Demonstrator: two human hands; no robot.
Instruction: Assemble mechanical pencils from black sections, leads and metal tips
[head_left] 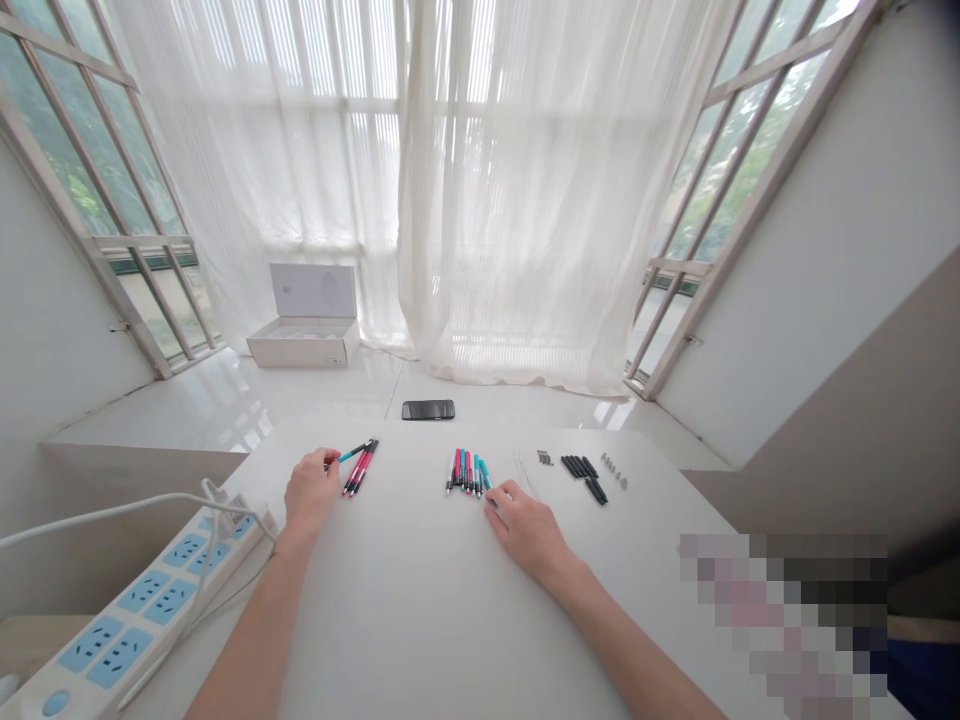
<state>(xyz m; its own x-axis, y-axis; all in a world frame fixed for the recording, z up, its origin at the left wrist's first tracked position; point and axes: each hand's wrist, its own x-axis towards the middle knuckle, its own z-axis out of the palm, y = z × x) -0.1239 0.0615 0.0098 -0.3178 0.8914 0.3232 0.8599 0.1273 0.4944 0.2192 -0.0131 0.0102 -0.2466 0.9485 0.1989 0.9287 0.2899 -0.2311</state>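
At the left of the white table, my left hand (310,486) is closed around one end of a teal and black pen (354,452). The pen's tip rests over a few pink and black pens (361,470) lying together. My right hand (529,526) is at the near end of a row of pink, teal and black pen barrels (466,470). Its thumb and index finger pinch the lower end of the rightmost teal pen barrel (484,473). Thin pale refills (523,474) lie just beyond its knuckles.
To the right are small dark parts (545,458), several black pen parts (581,467) and small grey parts (613,470). A black case (428,410) lies at the back. An open white box (300,348) stands on the sill. A power strip (139,610) with cables runs along the left.
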